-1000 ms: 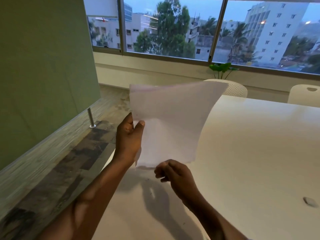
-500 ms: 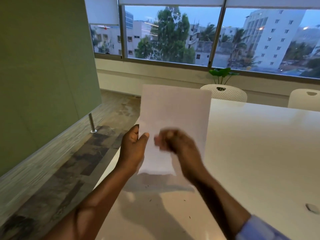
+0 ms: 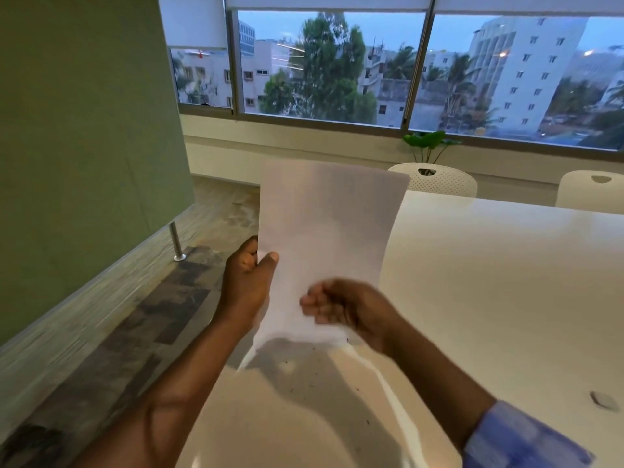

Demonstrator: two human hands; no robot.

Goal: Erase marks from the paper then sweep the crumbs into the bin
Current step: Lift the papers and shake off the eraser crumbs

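1. White tabletop point(image 3: 489, 298) carries dark crumbs point(image 3: 297, 390) below the raised paper point(image 3: 331, 224).
2. Left hand point(image 3: 244, 282) pinches its left edge, upright, I judge to shed crumbs.
3. Right hand point(image 3: 351, 305) blurs; fingers point(image 3: 314, 304) curled, grip unclear.

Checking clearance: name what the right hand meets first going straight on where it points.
Probably the paper, just beyond the right hand; blur hides whether its curled fingers touch it.

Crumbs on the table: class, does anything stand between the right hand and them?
Nothing visible does. The crumbs lie uncovered on the table, below the paper, which the left hand pinches upright in the air. The right hand, blurred, is in front of the paper, above them.
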